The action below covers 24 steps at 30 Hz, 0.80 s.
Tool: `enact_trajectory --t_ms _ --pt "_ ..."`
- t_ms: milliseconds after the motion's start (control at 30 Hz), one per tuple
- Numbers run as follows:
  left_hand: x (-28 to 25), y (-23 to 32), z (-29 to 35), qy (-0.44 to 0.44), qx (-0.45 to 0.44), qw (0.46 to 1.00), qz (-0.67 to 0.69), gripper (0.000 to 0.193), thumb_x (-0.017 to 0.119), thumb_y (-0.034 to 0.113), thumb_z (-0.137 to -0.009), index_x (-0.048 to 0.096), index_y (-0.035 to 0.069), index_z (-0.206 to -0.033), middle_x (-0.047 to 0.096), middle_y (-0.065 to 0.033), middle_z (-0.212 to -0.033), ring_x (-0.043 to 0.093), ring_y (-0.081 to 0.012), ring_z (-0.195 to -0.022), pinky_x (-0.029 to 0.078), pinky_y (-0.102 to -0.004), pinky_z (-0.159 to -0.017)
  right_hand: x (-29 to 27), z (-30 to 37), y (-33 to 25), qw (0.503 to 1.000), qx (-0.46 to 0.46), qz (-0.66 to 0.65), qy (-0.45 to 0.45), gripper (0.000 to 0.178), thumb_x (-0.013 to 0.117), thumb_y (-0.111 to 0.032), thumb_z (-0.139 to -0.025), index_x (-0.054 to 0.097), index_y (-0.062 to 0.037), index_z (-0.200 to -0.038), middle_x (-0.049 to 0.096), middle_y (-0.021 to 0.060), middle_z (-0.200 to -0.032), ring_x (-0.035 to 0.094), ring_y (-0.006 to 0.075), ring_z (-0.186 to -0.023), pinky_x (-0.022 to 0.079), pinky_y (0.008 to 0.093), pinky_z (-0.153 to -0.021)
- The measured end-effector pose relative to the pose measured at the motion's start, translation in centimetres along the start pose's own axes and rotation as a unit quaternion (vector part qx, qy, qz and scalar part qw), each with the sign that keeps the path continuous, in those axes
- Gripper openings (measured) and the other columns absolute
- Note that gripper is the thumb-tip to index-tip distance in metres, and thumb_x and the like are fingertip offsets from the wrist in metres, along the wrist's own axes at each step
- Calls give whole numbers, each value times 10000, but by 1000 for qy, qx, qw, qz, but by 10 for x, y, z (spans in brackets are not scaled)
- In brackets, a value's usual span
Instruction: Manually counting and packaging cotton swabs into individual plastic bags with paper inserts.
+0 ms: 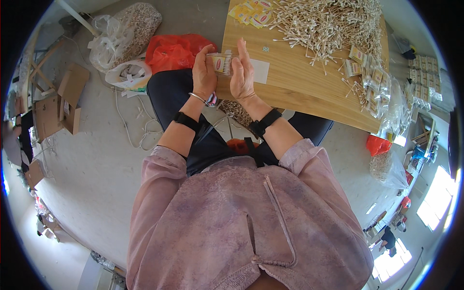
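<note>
Between my two palms, above the table's near left corner, is a small clear packet of cotton swabs (227, 65) with a yellow and red label card. My left hand (205, 77) presses on its left end, fingers together. On the other end bears my right hand (243, 75), its fingers stretched upward and its thumb by the packet. A white sheet (260, 71) lies on the table just right of my right hand. Loose cotton swabs (333, 24) form a big heap on the far part of the table.
Yellow label cards (252, 11) lie at the wooden table's (295, 72) far left. Filled packets (377, 79) pile up on its right edge. Left of my knees are a red plastic bag (174, 50), a clear sack of swabs (137, 29) and a cardboard box (67, 101). A cable (126, 130) runs over the floor.
</note>
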<state>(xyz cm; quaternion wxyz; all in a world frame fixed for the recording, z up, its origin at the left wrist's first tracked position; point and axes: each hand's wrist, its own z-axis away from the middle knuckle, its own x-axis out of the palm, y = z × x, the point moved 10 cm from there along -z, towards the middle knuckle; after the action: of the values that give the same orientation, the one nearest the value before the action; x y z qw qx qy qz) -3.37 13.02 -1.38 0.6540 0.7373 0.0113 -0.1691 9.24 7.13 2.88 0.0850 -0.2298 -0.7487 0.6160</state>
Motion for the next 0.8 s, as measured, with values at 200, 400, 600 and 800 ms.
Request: enact_trajectory --t_ms 200,400,600,800 --pt "6 6 1 0 -25 999 30 299 374 120 -976 487 3 -1227 584 -160 -1146 570 -270 -1060 442 -334 -913 16 -4 -5 999 8 17 -27 601 355 -235 -907 242 88 -1401 238 301 -1461 196 425 -1380 190 405 -1128" --pt "6 -1 0 -16 -6 1000 20 304 385 138 -984 475 -5 -1237 564 -151 -1169 555 -260 -1070 429 -323 -929 22 -4 -6 999 -7 10 -50 594 364 -208 -889 253 84 -1394 242 290 -1463 188 428 -1381 178 409 -1135" --pt "-11 -2 -3 86 -44 990 98 351 398 212 -997 460 -17 -1256 571 -118 -1146 535 -205 -1061 410 -280 -928 -1 -8 -3 973 -89 212 26 497 485 -50 -812 408 33 -1296 459 269 -1288 376 420 -1249 298 479 -1039" --pt "-4 -24 -4 42 -122 989 74 342 473 264 -972 550 -11 -1161 632 -130 -1014 596 -204 -943 459 -286 -826 1 -21 0 953 -65 291 -42 314 535 -30 -789 573 -56 -1099 574 160 -1052 474 367 -1032 379 461 -875"
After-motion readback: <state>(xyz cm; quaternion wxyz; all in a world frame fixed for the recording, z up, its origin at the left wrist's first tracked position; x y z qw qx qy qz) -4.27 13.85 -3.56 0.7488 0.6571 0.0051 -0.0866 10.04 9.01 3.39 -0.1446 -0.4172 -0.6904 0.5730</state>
